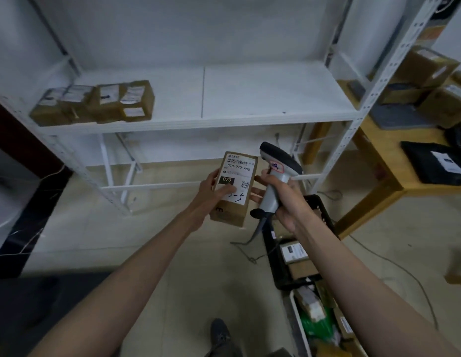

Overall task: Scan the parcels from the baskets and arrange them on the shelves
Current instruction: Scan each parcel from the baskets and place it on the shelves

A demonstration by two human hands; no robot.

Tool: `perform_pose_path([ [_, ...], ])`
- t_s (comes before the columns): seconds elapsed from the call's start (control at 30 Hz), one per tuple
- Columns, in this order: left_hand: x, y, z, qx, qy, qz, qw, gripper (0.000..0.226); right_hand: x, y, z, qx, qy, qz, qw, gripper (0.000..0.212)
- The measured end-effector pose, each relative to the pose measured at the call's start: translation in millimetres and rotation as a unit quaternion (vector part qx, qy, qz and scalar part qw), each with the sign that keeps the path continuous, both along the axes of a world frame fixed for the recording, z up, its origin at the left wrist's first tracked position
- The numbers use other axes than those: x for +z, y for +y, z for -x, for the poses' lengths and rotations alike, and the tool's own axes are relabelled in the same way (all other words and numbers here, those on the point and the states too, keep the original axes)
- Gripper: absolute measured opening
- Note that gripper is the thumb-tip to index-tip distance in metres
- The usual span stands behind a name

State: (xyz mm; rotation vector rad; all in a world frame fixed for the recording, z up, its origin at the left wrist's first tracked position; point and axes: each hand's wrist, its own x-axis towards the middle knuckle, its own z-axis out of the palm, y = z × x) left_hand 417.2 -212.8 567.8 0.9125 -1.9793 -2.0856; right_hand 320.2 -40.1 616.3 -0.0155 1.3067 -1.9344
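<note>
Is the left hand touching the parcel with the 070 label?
Touching: the head view shows the left hand holding the parcel, thumb pressed on its label.

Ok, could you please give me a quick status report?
Left hand holds parcel. Right hand grips scanner. Shelf space open.

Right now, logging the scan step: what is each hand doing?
Left hand: holds the parcel.
Right hand: grips the scanner.

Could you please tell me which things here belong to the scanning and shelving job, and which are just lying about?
Job: brown cardboard parcel, grey handheld scanner, black plastic basket, white metal shelf, shelved brown boxes.
Lying about: wooden table, black flat package, floor cable.
</note>
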Motion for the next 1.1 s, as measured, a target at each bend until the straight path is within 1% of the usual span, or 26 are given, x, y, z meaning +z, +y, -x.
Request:
perform_pose_path([
  [0.07,5,-23,-8,0.000,0.002,-0.008,1.000,0.071,3,-27,3,0.012,0.011,0.002,1.000,0.015],
  [0.17,10,-58,-15,0.027,0.005,-0.004,1.000,0.075,7,-68,10,0.032,0.030,-0.009,0.999,0.021],
  [0.27,12,-92,-17,0.060,0.023,0.027,0.998,0.072,8,-110,21,0.057,0.045,-0.010,0.997,0.022],
  [0.37,10,-125,-9,0.078,0.018,0.065,0.995,0.072,3,-152,38,0.082,0.057,-0.015,0.995,0.019],
  [0.5,10,-172,12,0.098,-0.001,0.084,0.992,0.086,-7,-211,69,0.110,0.072,-0.026,0.991,0.017],
  [0.6,8,-202,34,0.114,-0.012,0.094,0.989,0.088,-14,-255,99,0.129,0.074,-0.030,0.988,0.021],
  [0.67,10,-225,52,0.120,-0.019,0.103,0.987,0.096,-16,-284,121,0.139,0.070,-0.023,0.988,0.018],
  [0.8,15,-274,81,0.085,-0.058,0.152,0.983,0.119,-17,-337,157,0.164,0.074,-0.011,0.984,0.013],
  [0.87,17,-296,93,0.070,-0.073,0.185,0.978,0.124,-17,-361,172,0.172,0.077,-0.013,0.982,0.015],
  [0.9,18,-307,99,0.067,-0.067,0.197,0.976,0.123,-17,-373,179,0.174,0.077,-0.013,0.982,0.016],
  [1.0,22,-342,118,0.055,-0.009,0.236,0.970,0.109,-15,-410,195,0.182,0.076,-0.011,0.980,0.021],
  [1.03,23,-356,124,0.051,-0.001,0.238,0.970,0.106,-15,-422,200,0.182,0.076,-0.013,0.980,0.022],
  [1.1,25,-384,136,0.039,-0.015,0.251,0.967,0.105,-16,-447,209,0.181,0.077,-0.018,0.980,0.024],
])
